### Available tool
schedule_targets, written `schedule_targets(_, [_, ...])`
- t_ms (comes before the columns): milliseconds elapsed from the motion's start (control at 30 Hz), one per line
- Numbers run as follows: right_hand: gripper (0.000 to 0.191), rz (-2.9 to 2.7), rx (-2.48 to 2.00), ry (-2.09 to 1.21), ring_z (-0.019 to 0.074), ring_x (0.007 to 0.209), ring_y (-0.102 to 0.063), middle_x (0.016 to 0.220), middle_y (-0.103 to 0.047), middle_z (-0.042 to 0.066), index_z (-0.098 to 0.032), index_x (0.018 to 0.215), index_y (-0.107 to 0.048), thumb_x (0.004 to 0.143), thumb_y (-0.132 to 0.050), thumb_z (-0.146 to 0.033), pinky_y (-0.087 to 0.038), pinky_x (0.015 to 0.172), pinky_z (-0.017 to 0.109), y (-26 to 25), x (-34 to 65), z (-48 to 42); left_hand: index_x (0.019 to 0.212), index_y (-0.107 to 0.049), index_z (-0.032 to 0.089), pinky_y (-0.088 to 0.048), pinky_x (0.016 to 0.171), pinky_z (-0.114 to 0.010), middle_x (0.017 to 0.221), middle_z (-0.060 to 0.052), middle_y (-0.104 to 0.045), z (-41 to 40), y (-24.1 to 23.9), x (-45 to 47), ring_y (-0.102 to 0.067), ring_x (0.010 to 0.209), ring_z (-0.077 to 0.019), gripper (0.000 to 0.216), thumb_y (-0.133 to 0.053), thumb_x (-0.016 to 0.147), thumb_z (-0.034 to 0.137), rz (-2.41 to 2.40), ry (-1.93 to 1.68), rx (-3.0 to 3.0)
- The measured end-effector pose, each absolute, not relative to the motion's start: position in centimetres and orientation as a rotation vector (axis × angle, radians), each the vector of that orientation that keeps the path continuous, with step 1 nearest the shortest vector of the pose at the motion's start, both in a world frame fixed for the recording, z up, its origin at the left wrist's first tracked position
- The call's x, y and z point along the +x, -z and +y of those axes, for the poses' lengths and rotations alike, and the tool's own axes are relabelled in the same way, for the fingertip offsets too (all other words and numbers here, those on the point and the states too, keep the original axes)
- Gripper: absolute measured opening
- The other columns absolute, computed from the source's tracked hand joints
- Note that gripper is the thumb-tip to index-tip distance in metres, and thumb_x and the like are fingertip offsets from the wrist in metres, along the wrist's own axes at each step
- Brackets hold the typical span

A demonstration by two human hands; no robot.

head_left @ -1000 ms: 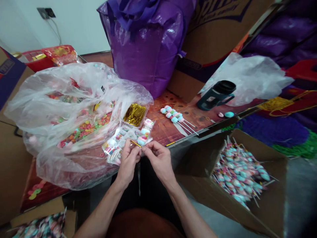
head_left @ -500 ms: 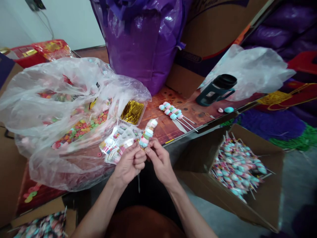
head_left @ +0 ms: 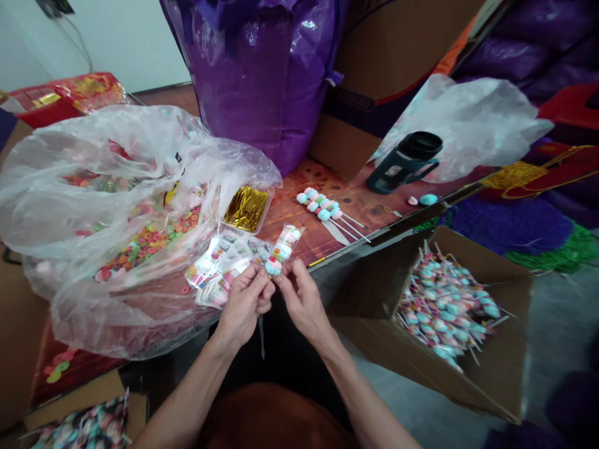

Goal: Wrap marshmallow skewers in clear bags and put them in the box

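Note:
A wrapped marshmallow candy skewer (head_left: pixel 282 251) in clear film stands tilted between my hands, pastel pieces upward. My left hand (head_left: pixel 248 296) is closed around its lower end, where the stick is mostly hidden by fingers. With thumb and fingertips, my right hand (head_left: pixel 302 296) pinches the base of the wrapper from the other side. Printed plastic bags (head_left: pixel 219 268) lie on the table just left of my hands. Behind them sits a clear tray of gold twist ties (head_left: pixel 248 207). Several unwrapped marshmallow skewers (head_left: pixel 321 204) rest side by side to the right.
A large clear plastic bag (head_left: pixel 140 299) with ring candies covers the left. A purple sack (head_left: pixel 262 93) and a dark bottle (head_left: pixel 405 163) stand behind. At right, below the table edge, a cardboard box (head_left: pixel 374 333) holds many wrapped skewers; another box (head_left: pixel 135 405) is lower left.
The skewer has turned slightly, and its film now shows wider at the top. My fingers have shifted a little at its base; the whole view has moved slightly.

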State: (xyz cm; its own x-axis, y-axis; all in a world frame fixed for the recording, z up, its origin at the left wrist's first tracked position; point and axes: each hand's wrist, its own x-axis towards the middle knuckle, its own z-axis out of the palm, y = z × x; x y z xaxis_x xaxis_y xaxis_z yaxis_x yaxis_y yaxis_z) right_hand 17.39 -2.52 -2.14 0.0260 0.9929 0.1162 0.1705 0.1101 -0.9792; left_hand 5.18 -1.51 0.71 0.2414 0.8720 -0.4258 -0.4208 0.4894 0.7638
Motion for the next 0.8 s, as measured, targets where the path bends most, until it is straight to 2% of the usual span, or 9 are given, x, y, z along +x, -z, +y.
schedule_targets(133, [0.014, -1.330, -1.339, -0.899, 0.0120, 0.062, -0.051, 0.072, -0.052, -0.004, -0.023, 0.085, -0.045, 0.098, -0.049, -0.027, -0.042, 0.061, 0.025, 2.2, 16.7, -2.9, 0.077, -0.051, 0.019, -0.019, 0.042, -0.017, 0.056, 0.007, -0.043, -1.7, 0.1, 5.6, -0.028, 0.046, -0.0047, 0.044, -0.074, 0.078, 0.057, 1.022, -1.059, 0.676])
schedule_targets(267, [0.016, -1.330, -1.349, -0.706, 0.0119, 0.059, -0.050, 0.069, -0.049, -0.004, -0.024, 0.081, -0.042, 0.096, -0.048, -0.023, -0.040, 0.059, 0.025, 2.4, 16.0, -3.0, 0.073, -0.054, 0.019, -0.037, 0.052, -0.020, 0.064, 0.003, -0.052, -2.2, 1.1, 5.9, -0.045, 0.057, -0.0092, 0.038, -0.064, 0.089, 0.053, 1.142, -1.146, 0.930])
schedule_targets(400, [0.016, -1.387, -1.347, -0.606, 0.0110, 0.056, -0.047, 0.068, -0.046, -0.005, -0.024, 0.080, -0.040, 0.092, -0.049, -0.019, -0.039, 0.055, 0.024, 2.2, 16.2, -2.7, 0.096, -0.066, 0.020, -0.049, 0.072, -0.024, 0.086, -0.002, -0.067, -2.4, 1.3, 5.5, -0.061, 0.077, -0.0139, 0.024, -0.060, 0.093, 0.043, 1.189, -1.125, 1.163])
schedule_targets(500, [0.016, -1.366, -1.384, -0.651, 0.0108, 0.055, -0.046, 0.066, -0.046, -0.006, -0.024, 0.078, -0.040, 0.089, -0.050, -0.019, -0.038, 0.054, 0.024, 2.0, 16.5, -2.7, 0.102, -0.067, 0.019, -0.051, 0.074, -0.025, 0.089, -0.003, -0.070, -2.3, 1.7, 5.3, -0.065, 0.079, -0.0148, 0.024, -0.067, 0.088, 0.039, 1.231, -1.146, 1.166])
schedule_targets(567, [0.017, -1.296, -1.405, -0.715, 0.0109, 0.056, -0.047, 0.065, -0.047, -0.006, -0.024, 0.076, -0.042, 0.088, -0.054, -0.021, -0.039, 0.054, 0.024, 2.0, 16.5, -2.7, 0.096, -0.068, 0.018, -0.051, 0.070, -0.024, 0.084, -0.002, -0.070, -2.0, 1.9, 5.3, -0.064, 0.074, -0.0140, 0.025, -0.073, 0.083, 0.038, 1.233, -1.157, 1.078])
schedule_targets(633, [0.019, -1.163, -1.382, -0.871, 0.0105, 0.054, -0.047, 0.063, -0.048, -0.006, -0.024, 0.075, -0.043, 0.087, -0.058, -0.026, -0.039, 0.051, 0.023, 2.0, 16.4, -2.7, 0.089, -0.068, 0.016, -0.047, 0.060, -0.021, 0.074, -0.001, -0.067, -1.8, 1.8, 5.4, -0.060, 0.064, -0.0110, 0.029, -0.079, 0.076, 0.040, 1.189, -1.128, 0.935])
schedule_targets(700, [0.023, -0.981, -1.302, -1.101, 0.0092, 0.047, -0.046, 0.060, -0.050, -0.007, -0.024, 0.074, -0.044, 0.086, -0.061, -0.032, -0.038, 0.044, 0.022, 2.0, 16.4, -2.7, 0.087, -0.066, 0.015, -0.037, 0.047, -0.016, 0.064, 0.002, -0.061, -1.5, 1.4, 5.6, -0.049, 0.051, -0.0060, 0.036, -0.083, 0.070, 0.042, 1.119, -1.091, 0.755])
schedule_targets(800, [0.029, -0.759, -1.171, -1.376, 0.0057, 0.040, -0.037, 0.061, -0.054, -0.007, -0.022, 0.073, -0.047, 0.084, -0.067, -0.039, -0.035, 0.038, 0.021, 2.0, 16.5, -2.7, 0.080, -0.062, 0.013, -0.023, 0.041, -0.013, 0.057, 0.006, -0.052, -1.3, 0.4, 5.8, -0.034, 0.044, -0.0006, 0.042, -0.088, 0.063, 0.041, 0.987, -1.052, 0.519])
